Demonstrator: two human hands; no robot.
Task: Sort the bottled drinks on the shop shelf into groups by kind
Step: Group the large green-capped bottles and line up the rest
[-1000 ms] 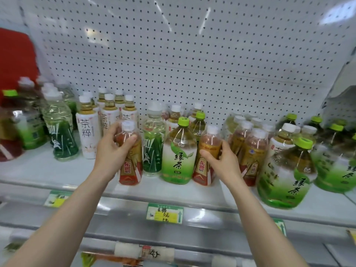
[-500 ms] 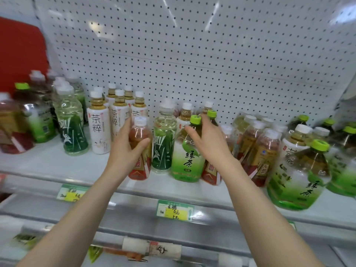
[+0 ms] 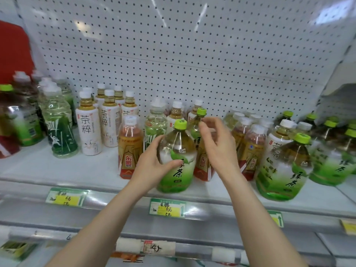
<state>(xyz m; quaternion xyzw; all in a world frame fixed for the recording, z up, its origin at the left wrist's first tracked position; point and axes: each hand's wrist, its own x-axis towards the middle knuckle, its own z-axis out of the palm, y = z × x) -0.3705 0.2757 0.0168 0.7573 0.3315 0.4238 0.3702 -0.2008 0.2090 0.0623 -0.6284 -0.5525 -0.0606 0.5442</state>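
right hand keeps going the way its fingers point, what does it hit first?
Probably the second green-cap bottle, just beyond the right hand, whose fingertips sit by its neck. Depth is unclear.

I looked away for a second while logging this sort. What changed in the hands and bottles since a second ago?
The left hand let go of the red-label bottle, which stands free, and moved right to grip the green-capped green tea bottle. The right hand left its red-label bottle and rose, open, behind the green tea bottle. The white-label bottles and the green tea bottles on the right kept their places.
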